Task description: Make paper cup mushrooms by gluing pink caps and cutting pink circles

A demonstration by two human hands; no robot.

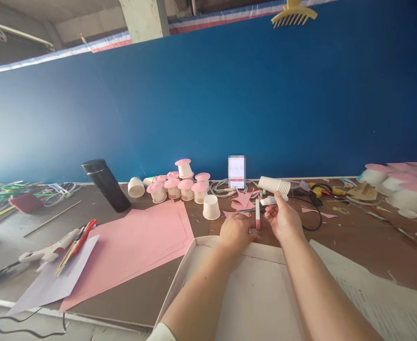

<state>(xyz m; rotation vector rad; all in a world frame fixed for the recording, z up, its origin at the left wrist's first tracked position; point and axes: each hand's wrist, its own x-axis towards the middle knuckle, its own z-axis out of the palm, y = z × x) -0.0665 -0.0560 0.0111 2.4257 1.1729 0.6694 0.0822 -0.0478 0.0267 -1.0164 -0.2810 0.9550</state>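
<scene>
My left hand [235, 233] rests knuckles-up at the far edge of a white cardboard box lid [194, 265], its fingers curled; what they hold, if anything, is hidden. A pink-and-white pen [257, 214] lies just beyond it on the brown table [354, 237]. My right hand [283, 219] is raised a little, fingers pinched on a small white glue tube [270, 201]. Pink paper scraps [242, 201] lie in front of both hands. A single upturned white paper cup [211, 207] stands to the left of them.
Pink paper sheets [140, 246] lie left of the box lid, with a glue gun [48, 251], red-handled scissors [78, 241] and a black flask [106, 184]. Several pink-topped cups [180, 184] stand at the back. A stack of cups [274, 185] lies on its side. Cables [315, 208] run at right.
</scene>
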